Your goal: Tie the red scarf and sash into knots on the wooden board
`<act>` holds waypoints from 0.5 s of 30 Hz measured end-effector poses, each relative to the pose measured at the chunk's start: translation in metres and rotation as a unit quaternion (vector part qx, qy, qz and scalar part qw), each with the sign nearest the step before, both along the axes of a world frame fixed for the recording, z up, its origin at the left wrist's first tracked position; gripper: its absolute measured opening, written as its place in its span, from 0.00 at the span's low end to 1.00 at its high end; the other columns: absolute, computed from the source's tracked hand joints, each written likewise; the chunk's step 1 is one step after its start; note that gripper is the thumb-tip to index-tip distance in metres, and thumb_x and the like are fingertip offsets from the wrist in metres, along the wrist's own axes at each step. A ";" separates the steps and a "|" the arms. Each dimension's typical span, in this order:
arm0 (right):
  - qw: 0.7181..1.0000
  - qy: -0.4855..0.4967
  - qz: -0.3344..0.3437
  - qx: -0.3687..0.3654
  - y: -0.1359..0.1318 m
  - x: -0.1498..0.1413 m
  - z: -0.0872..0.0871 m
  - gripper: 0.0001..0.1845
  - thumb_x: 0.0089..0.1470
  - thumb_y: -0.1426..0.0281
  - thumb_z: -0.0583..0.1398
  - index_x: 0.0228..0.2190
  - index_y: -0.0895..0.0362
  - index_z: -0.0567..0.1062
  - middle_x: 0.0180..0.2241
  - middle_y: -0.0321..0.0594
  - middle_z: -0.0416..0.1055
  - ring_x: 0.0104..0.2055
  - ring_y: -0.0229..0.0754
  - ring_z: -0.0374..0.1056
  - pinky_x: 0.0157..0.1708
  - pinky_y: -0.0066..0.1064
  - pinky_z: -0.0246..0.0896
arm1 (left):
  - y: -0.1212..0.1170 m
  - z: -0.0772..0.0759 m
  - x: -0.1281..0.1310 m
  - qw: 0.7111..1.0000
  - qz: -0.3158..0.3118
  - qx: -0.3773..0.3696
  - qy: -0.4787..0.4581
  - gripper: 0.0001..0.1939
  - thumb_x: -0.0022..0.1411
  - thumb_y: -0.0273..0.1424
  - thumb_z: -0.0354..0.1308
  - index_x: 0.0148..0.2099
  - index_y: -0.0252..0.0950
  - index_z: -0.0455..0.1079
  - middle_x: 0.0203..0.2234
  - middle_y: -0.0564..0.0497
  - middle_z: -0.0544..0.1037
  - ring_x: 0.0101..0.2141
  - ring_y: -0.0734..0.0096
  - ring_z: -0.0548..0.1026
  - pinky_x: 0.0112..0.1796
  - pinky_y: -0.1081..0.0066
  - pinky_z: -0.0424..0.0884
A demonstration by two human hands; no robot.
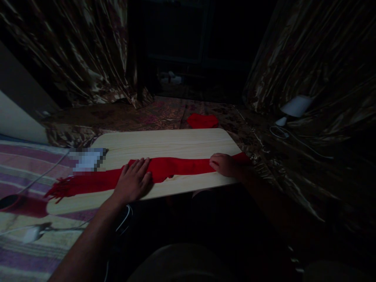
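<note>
Lengthwise on tbl (164,143): scarf (161,169), fringe at L end. Pixelated item (89,158) nr it, any text unreadable. L hand (133,180) flat on scarf, fingers spread. R hand (222,164) curled on it, can't tell if gripping. Lamp (296,106) far R.

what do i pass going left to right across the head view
Red cylinder → pixelated item → left hand → right hand → lamp
</note>
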State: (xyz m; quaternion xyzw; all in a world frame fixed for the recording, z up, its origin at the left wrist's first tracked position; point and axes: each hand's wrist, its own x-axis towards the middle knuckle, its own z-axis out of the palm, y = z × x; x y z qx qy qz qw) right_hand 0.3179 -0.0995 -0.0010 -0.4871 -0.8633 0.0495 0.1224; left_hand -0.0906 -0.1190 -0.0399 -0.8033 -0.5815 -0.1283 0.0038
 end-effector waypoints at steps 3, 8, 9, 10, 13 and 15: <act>0.995 0.030 -0.086 -0.029 0.009 0.001 0.011 0.12 0.64 0.69 0.52 0.37 0.56 0.75 0.33 0.41 0.76 0.36 0.42 0.69 0.38 0.30 0.58 | -0.001 0.003 0.000 1.000 0.002 -0.016 -0.003 0.35 0.73 0.44 0.34 0.75 0.34 0.51 0.70 0.40 0.58 0.69 0.52 0.56 0.66 0.45 0.46; 0.981 0.073 -0.102 -0.151 0.031 0.013 0.029 0.14 0.62 0.62 0.54 0.33 0.57 0.74 0.32 0.40 0.75 0.33 0.40 0.67 0.34 0.29 0.58 | 0.000 0.006 0.003 0.999 0.019 -0.027 -0.007 0.37 0.72 0.47 0.36 0.75 0.35 0.51 0.70 0.40 0.58 0.69 0.50 0.55 0.66 0.44 0.46; 0.973 0.066 -0.097 -0.198 0.034 0.019 0.032 0.14 0.59 0.60 0.57 0.32 0.57 0.74 0.30 0.38 0.74 0.31 0.39 0.66 0.31 0.28 0.57 | 0.000 0.005 0.003 0.999 0.021 -0.030 -0.006 0.37 0.71 0.48 0.37 0.75 0.35 0.51 0.70 0.40 0.58 0.69 0.50 0.55 0.66 0.44 0.46; 0.964 0.052 -0.091 -0.246 0.035 0.026 0.033 0.14 0.54 0.58 0.61 0.31 0.57 0.75 0.28 0.36 0.73 0.29 0.38 0.65 0.29 0.28 0.55 | 0.000 0.005 0.004 0.999 0.022 -0.032 -0.006 0.38 0.71 0.49 0.38 0.75 0.35 0.50 0.70 0.40 0.58 0.69 0.49 0.55 0.66 0.44 0.46; 0.934 0.011 -0.084 -0.347 0.034 0.054 0.033 0.13 0.43 0.60 0.67 0.28 0.56 0.76 0.25 0.33 0.72 0.27 0.37 0.63 0.27 0.27 0.53 | 0.000 0.002 0.003 0.999 0.018 -0.027 -0.005 0.40 0.69 0.52 0.41 0.75 0.35 0.50 0.71 0.40 0.57 0.70 0.48 0.54 0.66 0.44 0.45; 0.933 0.003 -0.101 -0.347 0.031 0.074 0.031 0.10 0.43 0.63 0.65 0.28 0.57 0.77 0.26 0.34 0.73 0.27 0.37 0.65 0.27 0.27 0.54 | -0.001 0.001 0.003 1.000 0.015 -0.019 -0.006 0.41 0.69 0.53 0.42 0.75 0.35 0.50 0.70 0.40 0.57 0.70 0.48 0.54 0.66 0.44 0.43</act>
